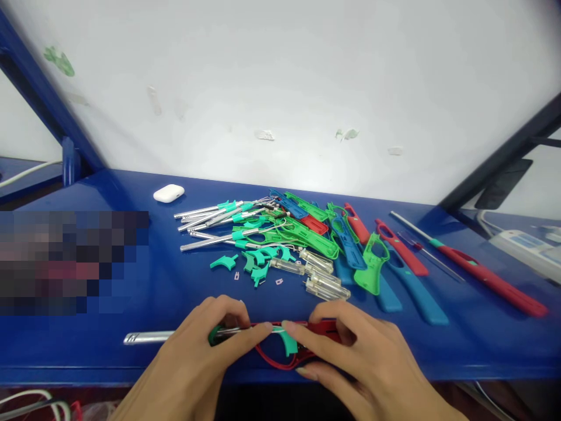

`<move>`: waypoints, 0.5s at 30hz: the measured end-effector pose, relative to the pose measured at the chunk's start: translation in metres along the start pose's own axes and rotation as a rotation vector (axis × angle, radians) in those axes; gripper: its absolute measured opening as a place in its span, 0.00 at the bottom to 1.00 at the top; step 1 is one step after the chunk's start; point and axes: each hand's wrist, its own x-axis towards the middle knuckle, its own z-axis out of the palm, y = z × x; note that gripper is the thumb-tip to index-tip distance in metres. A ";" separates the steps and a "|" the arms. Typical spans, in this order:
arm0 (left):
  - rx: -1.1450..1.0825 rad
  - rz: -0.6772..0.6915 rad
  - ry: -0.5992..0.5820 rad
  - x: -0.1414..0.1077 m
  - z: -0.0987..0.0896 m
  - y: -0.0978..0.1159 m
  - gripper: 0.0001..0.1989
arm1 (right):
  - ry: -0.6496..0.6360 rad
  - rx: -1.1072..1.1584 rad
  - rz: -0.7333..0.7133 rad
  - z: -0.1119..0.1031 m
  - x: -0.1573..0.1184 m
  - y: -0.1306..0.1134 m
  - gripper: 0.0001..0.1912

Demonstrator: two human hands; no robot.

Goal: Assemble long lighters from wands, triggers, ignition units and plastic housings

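Note:
Near the table's front edge lies a red lighter shell (277, 360), its inner side up, with a silver metal tube (149, 337) pointing left from it. My left hand (205, 342) is closed on the shell's left end, where the tube enters. My right hand (355, 351) grips the shell's right part, thumb and fingers on either side. Between the two hands a teal trigger (287, 341) sits in the shell, and both hands' fingertips meet just above it. Thin white wires run beside the trigger. My palms and fingers hide the shell's ends.
Behind my hands lie silver tubes (205, 242), loose teal triggers (224, 262), clear fuel tanks (326, 286) and green shell halves (372, 263). A finished-looking red lighter (486, 278) and a screwdriver (438, 260) lie right. A white case (169, 193) is back left.

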 end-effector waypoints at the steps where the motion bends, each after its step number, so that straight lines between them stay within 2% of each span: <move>1: -0.021 -0.007 -0.003 -0.001 0.001 0.000 0.32 | 0.006 0.001 0.000 0.000 0.000 0.000 0.17; 10: -0.062 -0.022 -0.078 -0.020 0.008 -0.009 0.34 | 0.029 0.000 -0.002 0.002 -0.003 0.000 0.17; 15: -0.007 -0.059 -0.077 -0.029 0.015 -0.009 0.36 | 0.018 -0.001 0.019 0.003 -0.003 0.000 0.17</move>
